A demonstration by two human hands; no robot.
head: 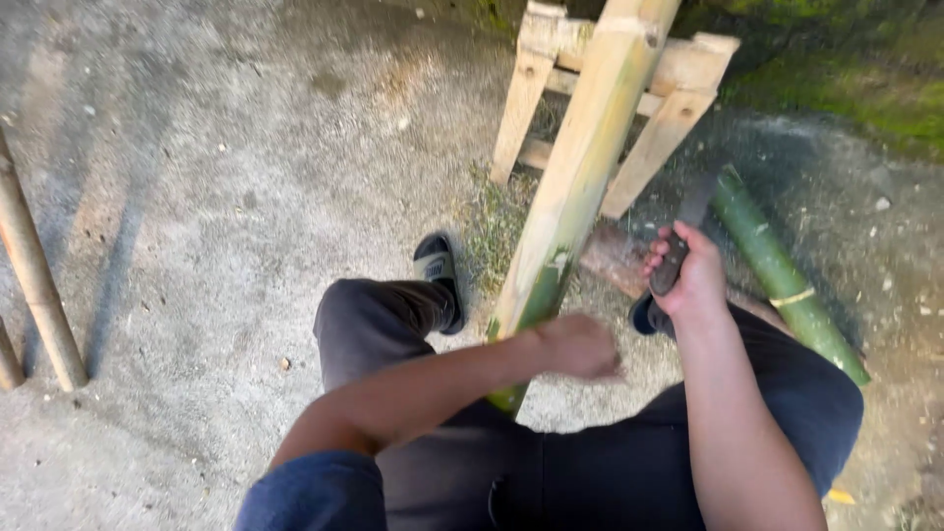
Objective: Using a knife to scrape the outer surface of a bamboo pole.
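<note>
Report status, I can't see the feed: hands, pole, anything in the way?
Right hand shut on knife. Left hand at pole, grip blurred. Pole leans on wooden stand. Green bamboo piece lies right.

Head cam, steep downward, prob. close.

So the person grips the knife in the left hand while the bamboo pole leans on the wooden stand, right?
Not quite. The head view shows the knife gripped in the right hand, not the left. The left hand is by the bamboo pole, which does lean on the wooden stand.
</note>
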